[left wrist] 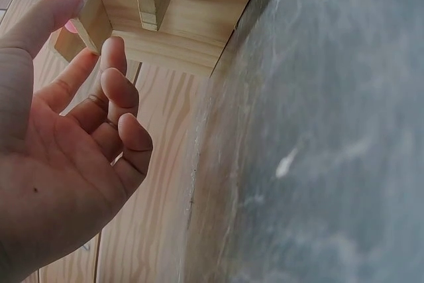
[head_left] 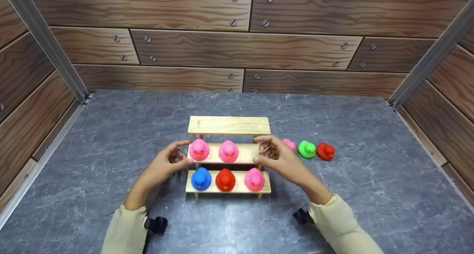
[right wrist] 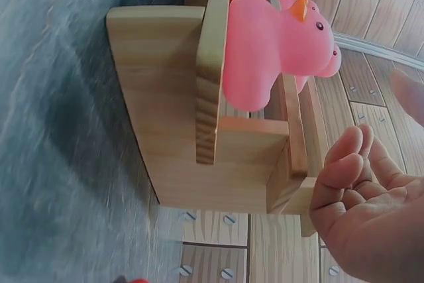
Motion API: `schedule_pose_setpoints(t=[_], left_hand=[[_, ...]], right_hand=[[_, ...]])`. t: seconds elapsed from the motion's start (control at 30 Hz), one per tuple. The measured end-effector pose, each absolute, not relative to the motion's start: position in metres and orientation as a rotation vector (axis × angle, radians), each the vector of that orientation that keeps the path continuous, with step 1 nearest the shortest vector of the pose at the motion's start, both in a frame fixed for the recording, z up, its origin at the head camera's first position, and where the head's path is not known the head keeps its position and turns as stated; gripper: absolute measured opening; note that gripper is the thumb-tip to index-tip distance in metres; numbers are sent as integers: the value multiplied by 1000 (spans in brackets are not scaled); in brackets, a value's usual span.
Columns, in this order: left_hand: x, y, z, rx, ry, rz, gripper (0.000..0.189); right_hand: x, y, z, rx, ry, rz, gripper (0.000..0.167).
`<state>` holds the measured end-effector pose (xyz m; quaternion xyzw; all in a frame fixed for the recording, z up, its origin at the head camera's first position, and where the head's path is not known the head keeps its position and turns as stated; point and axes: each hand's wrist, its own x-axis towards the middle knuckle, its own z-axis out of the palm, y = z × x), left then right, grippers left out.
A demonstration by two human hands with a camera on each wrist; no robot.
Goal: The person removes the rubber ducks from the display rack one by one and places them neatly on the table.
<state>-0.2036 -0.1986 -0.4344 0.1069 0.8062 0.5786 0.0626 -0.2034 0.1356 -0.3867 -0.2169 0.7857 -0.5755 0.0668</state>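
A three-step wooden stand (head_left: 229, 125) stands on the grey table. Its middle step carries two pink ducks, the left one (head_left: 199, 150) and another (head_left: 228, 151). On the bottom step sit a blue duck (head_left: 201, 179), a red duck (head_left: 225, 180) and a pink duck (head_left: 254, 179). My left hand (head_left: 164, 163) pinches the left end of the middle step, thumb at the front edge and index finger at the back, beside the left pink duck. Over that step's right end is my right hand (head_left: 283, 159), thumb (right wrist: 409, 96) apart from the bent fingers, with nothing visible between them.
Right of the stand, a pink duck (head_left: 289, 144) partly behind my right hand, a green duck (head_left: 307, 149) and a red duck (head_left: 326, 151) lie in a row on the table (head_left: 370, 180). Wood-patterned walls (head_left: 244, 48) enclose the back and sides.
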Motion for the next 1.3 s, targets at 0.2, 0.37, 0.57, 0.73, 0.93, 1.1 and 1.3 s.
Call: schedule_pose_setpoints(t=[0.2, 0.37, 0.57, 0.73, 0.93, 1.1, 1.3], left_hand=[[-204, -199, -434, 316, 2428, 1751, 57], [-204, -199, -434, 325, 2425, 1758, 57], [-204, -199, -435, 361, 2416, 1777, 56], [-204, -200, -436, 371, 2421, 1770, 56], [-205, -199, -435, 338, 2434, 1755, 56], [-206, -198, -434, 331, 2430, 1760, 56], [-204, -199, -435, 308, 2432, 1755, 57]], right_hand=[[-206, 128, -388, -684, 2371, -1728, 47], [-207, 122, -390, -678, 2379, -1708, 47], [-209, 114, -390, -669, 2377, -1683, 48], [-210, 108, -390, -673, 2375, -1669, 48], [-211, 100, -390, -702, 2388, -1630, 47], [-211, 94, -389, -686, 2386, -1604, 47], [-211, 87, -386, -657, 2445, -1528, 50]])
